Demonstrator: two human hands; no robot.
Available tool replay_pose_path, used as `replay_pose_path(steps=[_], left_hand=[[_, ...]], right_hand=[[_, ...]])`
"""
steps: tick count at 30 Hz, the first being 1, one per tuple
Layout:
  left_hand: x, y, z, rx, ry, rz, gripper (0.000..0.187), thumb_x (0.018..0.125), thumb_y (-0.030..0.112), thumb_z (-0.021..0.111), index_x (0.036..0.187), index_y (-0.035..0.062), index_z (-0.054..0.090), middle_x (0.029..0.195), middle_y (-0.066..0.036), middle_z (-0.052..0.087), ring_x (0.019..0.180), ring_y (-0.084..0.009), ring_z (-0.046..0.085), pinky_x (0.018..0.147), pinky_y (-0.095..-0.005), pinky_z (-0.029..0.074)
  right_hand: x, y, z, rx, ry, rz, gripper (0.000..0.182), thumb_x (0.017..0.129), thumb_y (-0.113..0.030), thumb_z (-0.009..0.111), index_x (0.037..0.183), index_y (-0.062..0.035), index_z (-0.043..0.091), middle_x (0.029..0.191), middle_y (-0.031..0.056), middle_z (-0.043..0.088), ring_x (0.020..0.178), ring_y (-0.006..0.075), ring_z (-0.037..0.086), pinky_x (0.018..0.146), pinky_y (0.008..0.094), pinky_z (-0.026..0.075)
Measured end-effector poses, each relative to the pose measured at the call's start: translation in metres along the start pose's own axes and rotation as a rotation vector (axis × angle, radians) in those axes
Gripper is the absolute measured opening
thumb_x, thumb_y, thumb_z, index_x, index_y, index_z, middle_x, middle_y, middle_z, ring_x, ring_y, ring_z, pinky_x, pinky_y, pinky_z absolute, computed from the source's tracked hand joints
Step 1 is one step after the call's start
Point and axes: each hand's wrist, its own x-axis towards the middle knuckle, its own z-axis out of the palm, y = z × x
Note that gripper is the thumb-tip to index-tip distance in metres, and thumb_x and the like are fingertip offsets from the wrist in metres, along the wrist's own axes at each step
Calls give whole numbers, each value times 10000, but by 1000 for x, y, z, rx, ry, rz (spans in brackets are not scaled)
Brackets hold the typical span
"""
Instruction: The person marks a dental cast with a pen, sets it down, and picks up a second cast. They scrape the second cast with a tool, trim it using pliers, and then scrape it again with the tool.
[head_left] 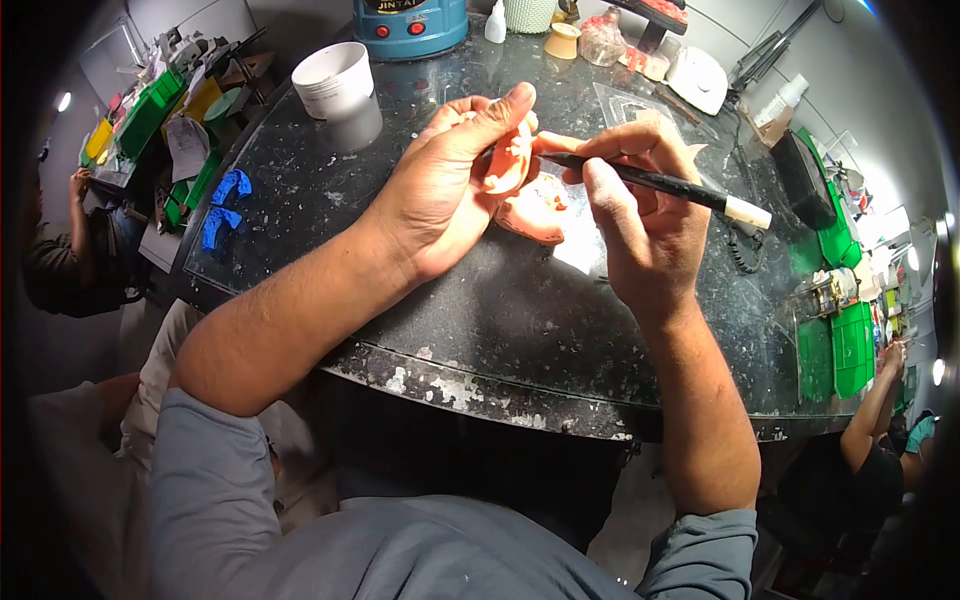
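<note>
My left hand (440, 165) is closed around a pink-orange dental model (507, 165), its thumb on the top edge. In my right hand (655, 215) is a slim black pen-like tool (675, 182) with a cream-coloured butt end, held like a pencil. The tool's tip points at the model; my fingers and the model's edge hide whether it touches. Just below, a second pink-orange dental model (530, 217) with dark marks along its rim lies on the black worktop (480, 310).
A white tub (333, 82) stands at the back left, beside a blue machine (410, 28) with red buttons. Blue crumpled strips (224, 208) lie on the left. Along the back are a small white bottle (496, 22) and a white rounded device (697, 80). Green bins (852, 348) stand right. Other people work at both sides.
</note>
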Motion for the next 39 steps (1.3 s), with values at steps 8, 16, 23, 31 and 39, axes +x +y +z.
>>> replay_pose_path(steps=[8,16,23,31,39], left_hand=[[-3,5,9,-28,60,-4,239,942,299,643,914,64,614,890,-34,617,845,-138,610,776,-313,526],[-3,5,8,-52,47,2,234,939,294,647,925,64,611,920,-41,625,863,-155,630,783,-332,537],[-5,5,10,-59,47,-17,241,962,291,611,1009,55,610,908,-29,595,883,-116,580,856,-278,481],[-6,7,10,-60,17,-38,271,955,313,620,1022,51,601,930,-39,597,899,-134,584,880,-294,478],[-7,11,-1,-144,-20,-34,127,859,54,598,983,34,578,951,-72,588,909,-167,581,860,-302,463]], right_hand=[[-1,0,4,-51,10,33,130,854,-1,623,975,24,582,905,82,638,892,136,651,853,279,525],[0,4,6,-58,15,1,124,853,-24,639,962,16,593,890,81,647,856,137,656,790,271,520],[-1,5,6,-54,-10,-14,125,850,-28,646,958,11,599,892,78,649,857,132,654,783,269,518],[-1,4,7,-45,-13,-20,114,843,-10,648,946,12,603,889,76,650,856,129,655,786,270,520],[1,5,5,-52,30,-69,118,849,4,631,961,15,597,904,83,638,886,142,654,809,271,518]])
